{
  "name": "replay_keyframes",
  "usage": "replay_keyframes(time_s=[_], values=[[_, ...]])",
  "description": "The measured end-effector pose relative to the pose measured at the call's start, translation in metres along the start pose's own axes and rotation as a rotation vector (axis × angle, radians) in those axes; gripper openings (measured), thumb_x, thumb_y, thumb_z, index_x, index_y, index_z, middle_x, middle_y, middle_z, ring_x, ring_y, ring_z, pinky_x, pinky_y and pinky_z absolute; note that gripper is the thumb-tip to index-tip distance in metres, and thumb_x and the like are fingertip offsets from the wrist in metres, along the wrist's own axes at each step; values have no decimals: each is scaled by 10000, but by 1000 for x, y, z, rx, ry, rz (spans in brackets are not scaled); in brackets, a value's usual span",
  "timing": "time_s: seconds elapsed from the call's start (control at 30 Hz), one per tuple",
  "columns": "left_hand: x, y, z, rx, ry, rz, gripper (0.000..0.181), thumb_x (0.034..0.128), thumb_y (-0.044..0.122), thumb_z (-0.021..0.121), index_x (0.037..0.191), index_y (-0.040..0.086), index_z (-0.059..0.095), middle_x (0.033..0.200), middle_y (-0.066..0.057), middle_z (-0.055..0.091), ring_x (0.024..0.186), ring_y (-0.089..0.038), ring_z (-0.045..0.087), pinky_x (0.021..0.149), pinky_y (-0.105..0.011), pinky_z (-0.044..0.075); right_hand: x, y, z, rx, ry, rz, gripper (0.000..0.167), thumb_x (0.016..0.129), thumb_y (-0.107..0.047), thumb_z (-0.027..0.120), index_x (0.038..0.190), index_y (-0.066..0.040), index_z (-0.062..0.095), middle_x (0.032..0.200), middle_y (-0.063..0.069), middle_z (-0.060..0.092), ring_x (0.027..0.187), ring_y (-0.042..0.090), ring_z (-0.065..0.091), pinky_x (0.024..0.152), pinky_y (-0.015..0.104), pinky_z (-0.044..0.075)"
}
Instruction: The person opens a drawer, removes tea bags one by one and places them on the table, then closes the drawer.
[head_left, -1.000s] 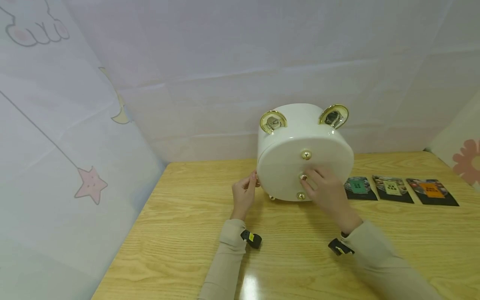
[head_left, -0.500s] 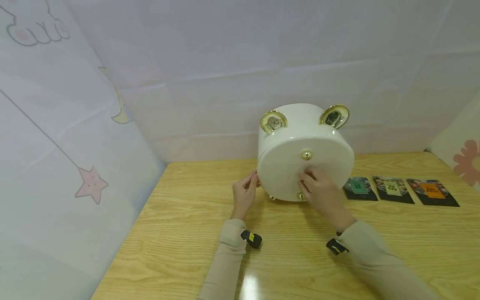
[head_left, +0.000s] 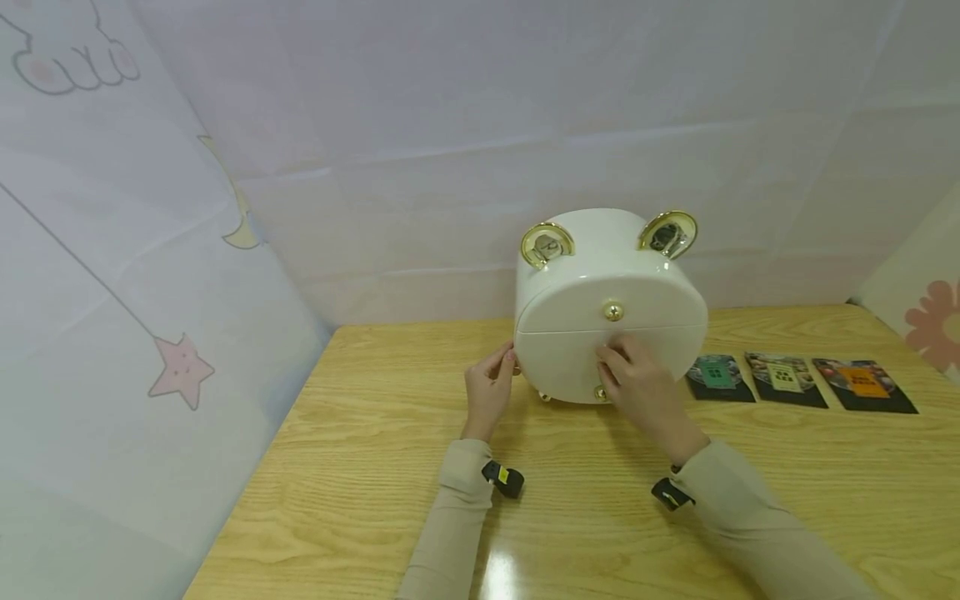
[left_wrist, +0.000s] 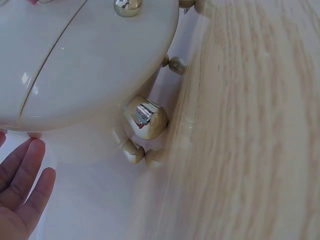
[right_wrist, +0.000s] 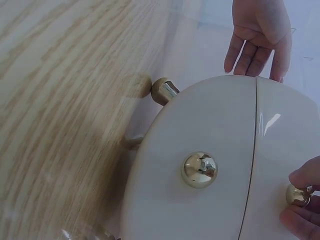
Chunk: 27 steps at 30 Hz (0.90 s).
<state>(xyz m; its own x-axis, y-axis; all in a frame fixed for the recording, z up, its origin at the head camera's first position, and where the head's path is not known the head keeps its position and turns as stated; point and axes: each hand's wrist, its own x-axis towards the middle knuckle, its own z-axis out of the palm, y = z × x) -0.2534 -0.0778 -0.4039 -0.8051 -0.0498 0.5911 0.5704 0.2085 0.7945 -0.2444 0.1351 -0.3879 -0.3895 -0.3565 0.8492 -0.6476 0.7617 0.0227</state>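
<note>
A glossy white rounded drawer box (head_left: 551, 358) with two gold-rimmed ears stands on the table at centre right in the head view. Gold knobs run down its front: the top knob (head_left: 613, 311), a middle one and the bottom knob (right_wrist: 199, 170). My right hand (head_left: 645, 392) pinches the middle knob (right_wrist: 298, 195) between thumb and fingers, hiding it in the head view. My left hand (head_left: 489, 392) is at the box's left side; in the left wrist view its fairly straight fingers (left_wrist: 32, 155) touch the side near the front edge. A thin seam crosses the front above the middle knob.
Several small gold ball feet (left_wrist: 147, 117) support the box. To its right lie three dark cards with green (head_left: 718, 375), yellow (head_left: 785, 375) and orange (head_left: 864, 379) labels. A printed cloth backdrop (head_left: 450, 208) rises behind the wooden table (head_left: 360, 467).
My right hand has moved slightly left and closed round the middle knob. A horizontal seam now shows between the top and middle drawers. My left hand has stayed at the side.
</note>
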Motion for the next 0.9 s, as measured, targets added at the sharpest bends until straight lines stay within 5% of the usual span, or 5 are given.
replay_keyframes(time_s=[0.17, 0.5, 0.9], values=[[0, 2, 0, 6, 3, -20, 240, 922, 3, 489, 1093, -131, 593, 947, -252, 646, 747, -371, 642, 672, -298, 548, -1, -1, -1, -3, 5, 3, 216, 662, 46, 719, 867, 63, 654, 846, 183, 524, 695, 311, 546, 529, 386, 514], [1, 1, 0, -2, -6, -5, 236, 916, -15, 490, 1091, -138, 589, 939, -261, 643, 739, -369, 644, 674, -390, 545, 0, -3, -3, -2, 5, 0, 218, 656, 67, 718, 865, 71, 656, 831, 179, 523, 667, 293, 540, 514, 358, 514], [0, 3, -1, 2, -12, -22, 246, 924, 9, 490, 1103, -131, 585, 979, -247, 640, 764, -351, 646, 680, -324, 548, -3, -4, -6, 16, 65, -48, 203, 656, 67, 680, 856, 74, 650, 815, 179, 518, 651, 298, 527, 493, 369, 489]])
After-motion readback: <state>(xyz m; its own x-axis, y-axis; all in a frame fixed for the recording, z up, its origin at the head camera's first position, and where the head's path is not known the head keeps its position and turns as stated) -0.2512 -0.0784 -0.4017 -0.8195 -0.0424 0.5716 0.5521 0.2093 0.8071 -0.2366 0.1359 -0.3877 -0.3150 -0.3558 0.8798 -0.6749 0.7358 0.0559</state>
